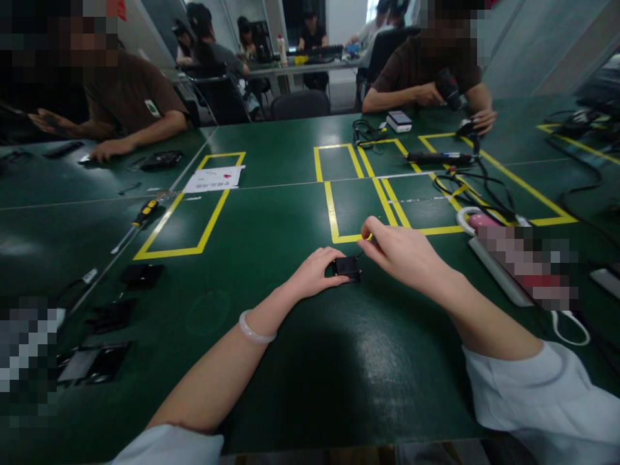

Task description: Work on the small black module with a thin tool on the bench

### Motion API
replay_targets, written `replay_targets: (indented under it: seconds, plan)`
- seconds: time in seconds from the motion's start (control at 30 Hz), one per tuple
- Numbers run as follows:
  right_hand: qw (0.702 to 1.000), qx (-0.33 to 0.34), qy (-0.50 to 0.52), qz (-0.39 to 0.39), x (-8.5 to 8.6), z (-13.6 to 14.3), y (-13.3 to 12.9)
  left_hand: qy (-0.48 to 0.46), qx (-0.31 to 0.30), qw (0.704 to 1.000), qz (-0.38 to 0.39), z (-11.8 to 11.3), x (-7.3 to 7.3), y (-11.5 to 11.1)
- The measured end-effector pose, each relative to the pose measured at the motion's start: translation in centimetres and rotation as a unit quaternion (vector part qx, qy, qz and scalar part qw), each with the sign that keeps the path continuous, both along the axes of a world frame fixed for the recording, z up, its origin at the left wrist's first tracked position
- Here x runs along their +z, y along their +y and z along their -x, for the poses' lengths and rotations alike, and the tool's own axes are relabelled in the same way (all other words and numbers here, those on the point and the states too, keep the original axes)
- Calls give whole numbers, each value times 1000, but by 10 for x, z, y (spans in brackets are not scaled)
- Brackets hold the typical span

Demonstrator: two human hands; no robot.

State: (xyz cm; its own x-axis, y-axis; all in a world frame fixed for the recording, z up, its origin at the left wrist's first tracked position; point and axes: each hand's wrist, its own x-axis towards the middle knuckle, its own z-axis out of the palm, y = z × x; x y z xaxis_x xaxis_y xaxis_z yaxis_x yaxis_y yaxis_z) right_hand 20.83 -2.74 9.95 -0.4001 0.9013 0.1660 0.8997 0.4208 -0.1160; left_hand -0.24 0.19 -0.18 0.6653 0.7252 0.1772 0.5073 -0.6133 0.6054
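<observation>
Green is the color of the big table [271, 219], and yellow tape [216, 219] makes boxes on it. Far back in the room, people sit at another table. With my left hand [317, 274] I hold a small black block [347, 267] on the near part of the table, about in the middle. My fingers and thumb are closed on its left end. A pale bracelet [256, 328] is on that arm.

My right hand [400, 252] is just to the right of the block, with the thumb and pointing finger bent close to each other. A thin dark bit [360, 254] is between them and the block, but I cannot tell if I am pinching it.

Over on the left are a yellow and black screwdriver [145, 213] and, nearer, some black parts [140, 276]. A white paper [213, 179] lies farther off, on the left tape box. On the right I see a long black tool [440, 158], black wires [498, 194] and a pink thing [484, 221]. At the far right, a person in brown [402, 74] holds a black power tool [449, 89].
</observation>
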Motion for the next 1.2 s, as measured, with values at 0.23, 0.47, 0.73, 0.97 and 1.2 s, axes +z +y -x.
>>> replay_targets:
  seconds: [0.23, 0.47, 0.73, 0.97, 1.2]
  plan:
    - [999, -15, -41, -2, -2, 1, 2, 0, 0, 1000, 3, 0, 0, 0]
    - [1000, -1, 7, -18, -2, 0, -1, 2, 1, 1000, 3, 0, 1, 0]
    - [999, -14, -31, 7, 0, 0, 1, 2, -4, 1000, 10, 0, 2, 0]
    - [1000, 3, 17, 1, 0, 0, -1, 2, -1, 1000, 15, 1, 2, -1]
    - [1000, -6, -21, 14, 1, -1, 1, 2, -1, 1000, 18, 1, 3, -1]
